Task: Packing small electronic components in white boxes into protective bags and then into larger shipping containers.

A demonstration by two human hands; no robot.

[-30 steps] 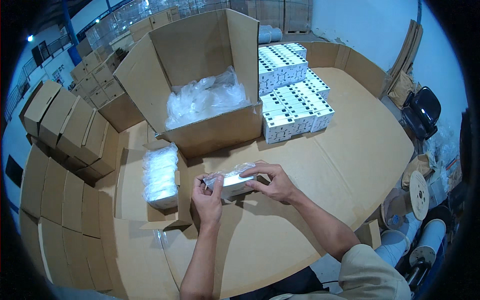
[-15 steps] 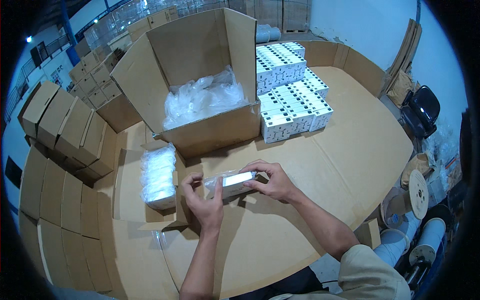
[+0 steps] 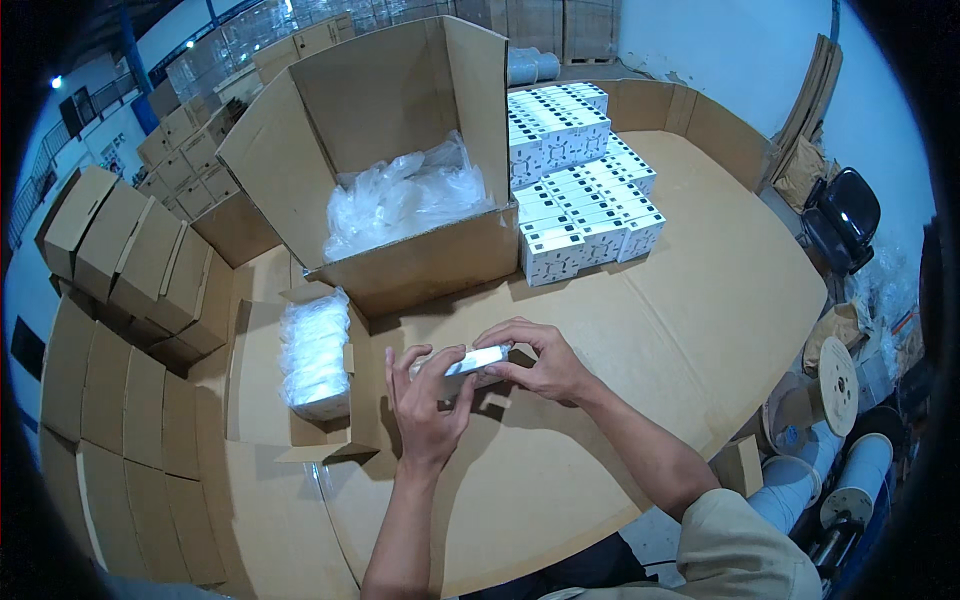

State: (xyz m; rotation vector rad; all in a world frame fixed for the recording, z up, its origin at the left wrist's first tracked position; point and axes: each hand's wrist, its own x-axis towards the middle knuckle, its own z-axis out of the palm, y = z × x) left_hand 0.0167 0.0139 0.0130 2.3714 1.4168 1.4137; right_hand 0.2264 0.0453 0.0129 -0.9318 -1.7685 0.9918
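Observation:
A small white box in a clear plastic bag [image 3: 482, 358] is held just above the cardboard-covered table, between my two hands. My right hand [image 3: 545, 362] pinches its right end with thumb and fingers. At the left end, my left hand [image 3: 430, 405] closes thumb and fingers around the box and its plastic, hiding that end. To the left of my left hand stands an open small carton [image 3: 355, 400]. Inside it, a row of plastic-wrapped boxes [image 3: 316, 350] is packed tightly.
A large open carton [image 3: 420, 268] holds loose clear plastic bags [image 3: 410, 195] behind my hands. Stacked white printed boxes [image 3: 585, 215] stand to its right. Closed brown cartons [image 3: 120, 400] are piled along the left. Cable spools [image 3: 835, 385] and a black chair [image 3: 842, 220] lie beyond the table's right edge.
My left hand has moved right and folded over the left end of the wrapped box, covering the plastic that stuck out there. My right hand has stayed nearly still.

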